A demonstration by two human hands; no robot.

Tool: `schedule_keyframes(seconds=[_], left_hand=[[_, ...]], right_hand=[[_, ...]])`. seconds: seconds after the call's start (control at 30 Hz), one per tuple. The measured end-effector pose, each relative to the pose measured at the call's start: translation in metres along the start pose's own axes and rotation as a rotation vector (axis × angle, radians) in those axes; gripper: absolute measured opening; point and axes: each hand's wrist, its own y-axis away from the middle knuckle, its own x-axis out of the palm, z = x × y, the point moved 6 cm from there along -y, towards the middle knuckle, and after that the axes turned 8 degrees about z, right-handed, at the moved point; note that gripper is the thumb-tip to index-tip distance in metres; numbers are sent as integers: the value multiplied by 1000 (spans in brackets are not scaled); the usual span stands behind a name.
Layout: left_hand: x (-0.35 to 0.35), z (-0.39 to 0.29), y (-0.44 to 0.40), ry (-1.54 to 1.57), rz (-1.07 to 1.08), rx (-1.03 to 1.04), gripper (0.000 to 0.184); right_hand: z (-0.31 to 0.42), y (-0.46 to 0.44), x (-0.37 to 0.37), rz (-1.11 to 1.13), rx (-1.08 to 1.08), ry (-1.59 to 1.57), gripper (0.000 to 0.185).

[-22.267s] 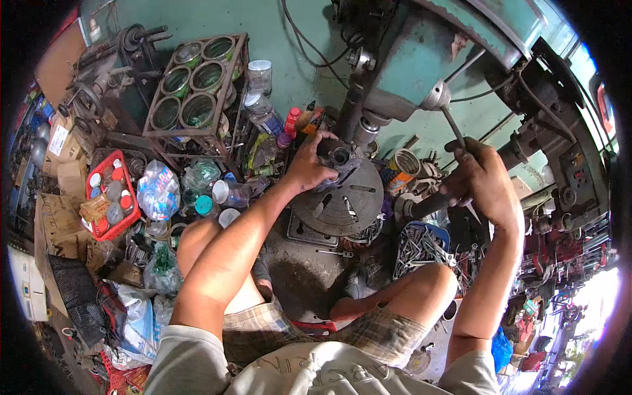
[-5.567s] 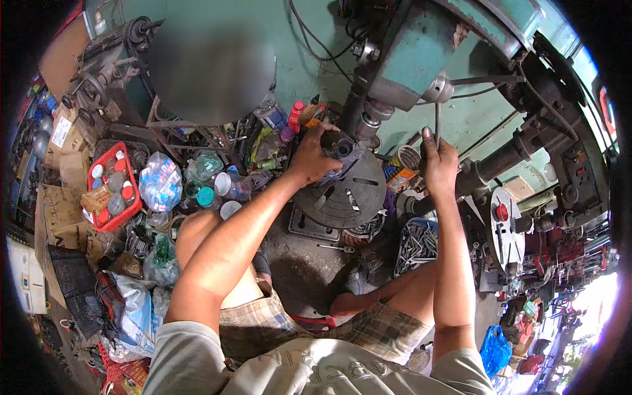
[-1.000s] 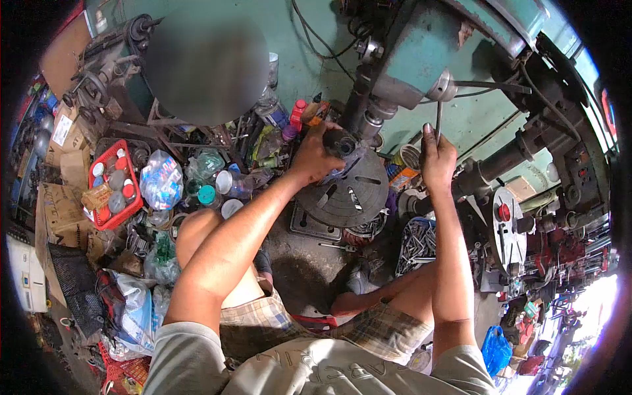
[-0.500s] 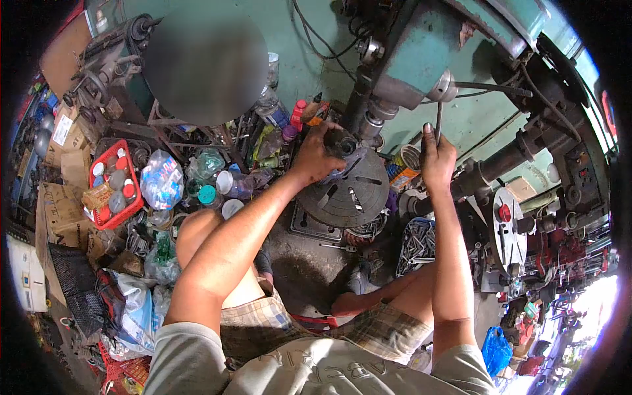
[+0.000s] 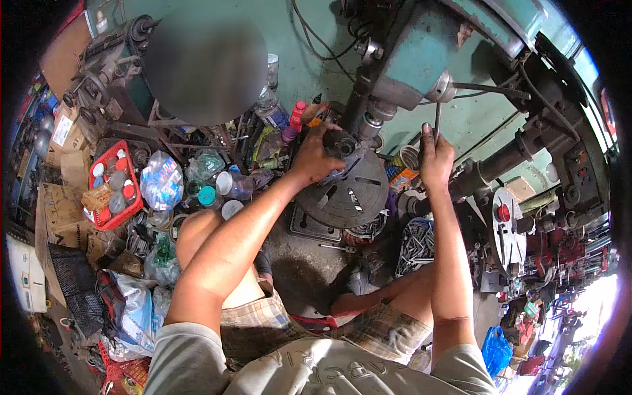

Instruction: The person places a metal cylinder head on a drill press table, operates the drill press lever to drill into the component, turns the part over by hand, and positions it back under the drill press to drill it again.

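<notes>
A green drill press [image 5: 409, 66] stands in front of me, its spindle [image 5: 376, 115] pointing down over a round slotted table [image 5: 345, 194]. My left hand [image 5: 315, 157] is closed around a dark round metal part [image 5: 340, 143] on the table, close beside the spindle. The part's lower side is hidden by my fingers. My right hand [image 5: 437, 161] grips the feed lever [image 5: 439, 117], a thin metal rod coming down from the hub [image 5: 442, 87], with the thumb laid up along it.
At the left are a red basket [image 5: 135, 172] of lids and several plastic jars and bags. Beneath the round table lies a metal base [image 5: 316, 227]. A bin of metal pieces [image 5: 416, 245] sits near my right leg. Another disc-shaped table [image 5: 508, 230] stands at the right.
My right hand and the feed lever have shifted very slightly to the left. My left hand keeps its hold on the round metal part, with no clear movement.
</notes>
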Motion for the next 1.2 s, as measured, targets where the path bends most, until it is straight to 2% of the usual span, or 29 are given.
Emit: schedule_keyframes(seconds=[0.37, 0.43, 0.5, 0.6, 0.7, 0.73, 0.77, 0.83, 0.87, 0.9, 0.97, 1.1, 1.2], left_hand=[[-1, -2, 1, 3, 19, 24, 68], [1, 0, 0, 9, 26, 19, 68], [1, 2, 0, -5, 29, 27, 77], [0, -1, 2, -26, 19, 14, 77], [1, 0, 1, 4, 55, -18, 72], [3, 4, 0, 6, 56, -15, 72], [4, 8, 0, -9, 50, -7, 73], [3, 6, 1, -23, 43, 0, 74], [2, 4, 2, -27, 52, -43, 75], [1, 3, 2, -29, 62, -85, 76], [2, 5, 2, -14, 67, -95, 75], [0, 4, 3, 2, 69, -132, 75], [1, 5, 3, 12, 77, -114, 75]], right_hand=[[-6, -1, 2, 11, 53, -4, 54], [8, 2, -4, 3, 53, 30, 54], [18, 10, -10, 104, 188, -20, 54], [34, 16, -27, 128, 139, 65, 54], [47, 18, -46, 121, 138, 56, 56], [63, 18, -55, 104, 110, 116, 52], [78, 18, -64, 124, 169, 180, 54], [87, 13, -80, 40, 149, 161, 56], [93, 13, -91, 47, 257, 171, 59], [93, 8, -103, -111, 148, 158, 60], [126, 2, -121, -191, 24, 183, 60], [138, -21, -134, -189, 45, 232, 58], [145, -25, -130, -69, 91, 255, 58]])
